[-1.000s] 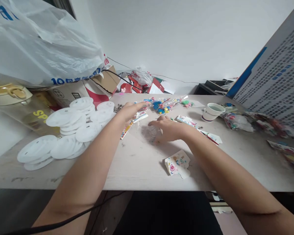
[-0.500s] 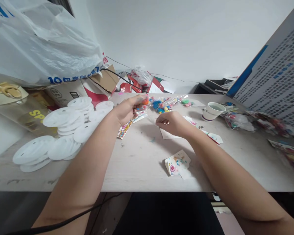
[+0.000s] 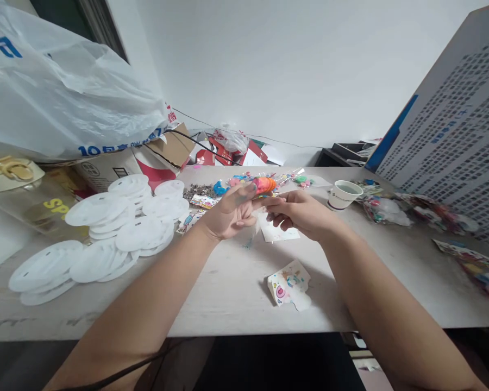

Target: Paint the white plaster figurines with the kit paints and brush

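My left hand (image 3: 231,213) is raised over the table's middle, palm up, its fingertips pinching a small orange and pink toy piece (image 3: 264,185). My right hand (image 3: 299,213) meets it from the right, fingers curled and touching the same piece. Under both hands lies a white paper slip (image 3: 277,232). A pile of small colourful pieces in clear wrap (image 3: 244,180) sits just beyond the hands.
Stacks of white plastic discs (image 3: 106,228) cover the left of the table. A torn sticker sheet (image 3: 290,283) lies near the front edge. A paper cup (image 3: 342,194) and bags of colourful items (image 3: 395,209) stand at the right. Boxes and a white plastic bag (image 3: 57,103) crowd the back left.
My left hand took an orange piece from the pile and drew it back toward me. My right hand lifted off the table and came up to meet it.
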Demonstrator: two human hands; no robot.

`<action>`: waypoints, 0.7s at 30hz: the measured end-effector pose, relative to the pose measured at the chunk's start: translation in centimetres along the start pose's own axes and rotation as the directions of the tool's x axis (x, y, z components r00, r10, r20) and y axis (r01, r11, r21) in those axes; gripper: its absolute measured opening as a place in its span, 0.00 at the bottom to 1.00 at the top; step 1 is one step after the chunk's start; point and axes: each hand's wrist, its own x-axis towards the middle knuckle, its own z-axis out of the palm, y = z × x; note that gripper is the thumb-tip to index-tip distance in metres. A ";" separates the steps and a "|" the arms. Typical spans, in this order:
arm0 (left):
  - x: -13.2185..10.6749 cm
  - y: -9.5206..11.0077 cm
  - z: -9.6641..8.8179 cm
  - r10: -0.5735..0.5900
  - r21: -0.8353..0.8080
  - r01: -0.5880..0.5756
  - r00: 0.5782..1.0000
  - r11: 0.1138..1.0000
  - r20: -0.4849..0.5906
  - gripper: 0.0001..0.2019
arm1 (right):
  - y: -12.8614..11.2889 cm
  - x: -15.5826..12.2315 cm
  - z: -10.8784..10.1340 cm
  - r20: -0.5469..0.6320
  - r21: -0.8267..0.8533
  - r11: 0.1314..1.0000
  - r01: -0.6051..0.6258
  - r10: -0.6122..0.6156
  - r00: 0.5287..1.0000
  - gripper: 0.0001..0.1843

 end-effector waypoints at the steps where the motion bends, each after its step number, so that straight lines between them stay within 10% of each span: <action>1: -0.1 0.1 0.1 0.000 0.047 0.000 1.000 0.999 -0.015 0.20 | 0.0 0.0 -0.3 0.002 0.002 1.000 -0.025 0.025 1.000 0.07; 9: -1.0 1.8 0.5 -0.038 0.441 0.071 0.996 0.895 -0.083 0.24 | -0.8 -0.3 -1.0 -0.041 -0.079 0.994 -0.080 0.077 0.996 0.07; 21: -1.3 2.5 0.4 0.036 0.090 -0.038 0.999 0.995 0.027 0.20 | 0.1 -0.3 -0.5 -0.096 -0.378 0.919 0.110 -0.157 0.983 0.10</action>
